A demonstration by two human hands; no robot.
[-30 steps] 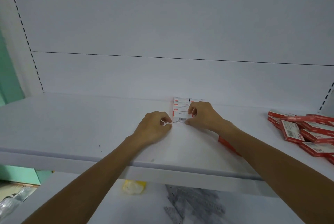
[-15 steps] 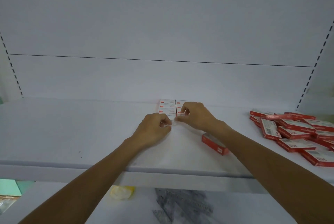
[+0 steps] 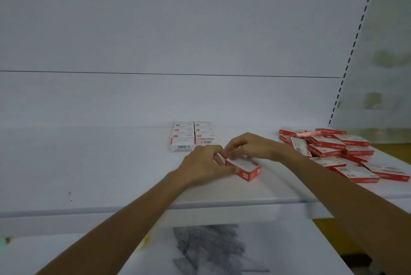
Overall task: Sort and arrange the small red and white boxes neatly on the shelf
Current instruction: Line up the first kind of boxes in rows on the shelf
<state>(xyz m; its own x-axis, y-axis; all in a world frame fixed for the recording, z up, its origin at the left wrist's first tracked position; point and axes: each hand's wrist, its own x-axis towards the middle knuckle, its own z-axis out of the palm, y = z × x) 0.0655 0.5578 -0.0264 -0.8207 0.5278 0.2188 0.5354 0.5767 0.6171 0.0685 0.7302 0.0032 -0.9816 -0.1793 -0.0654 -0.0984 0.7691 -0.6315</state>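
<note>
Box (image 3: 244, 169): lay on the shelf (image 3: 89, 163), near the front edge — between the rows (image 3: 193, 137) and the pile (image 3: 338, 152).
Left hand (image 3: 204, 163): fingers curled round the box's left end.
Right hand (image 3: 246, 147): fingers curled on its far edge.

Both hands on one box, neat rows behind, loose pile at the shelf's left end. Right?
No. The head view shows the loose pile at the right end of the shelf. Left hand and right hand on one box, neat rows behind: correct.
</note>
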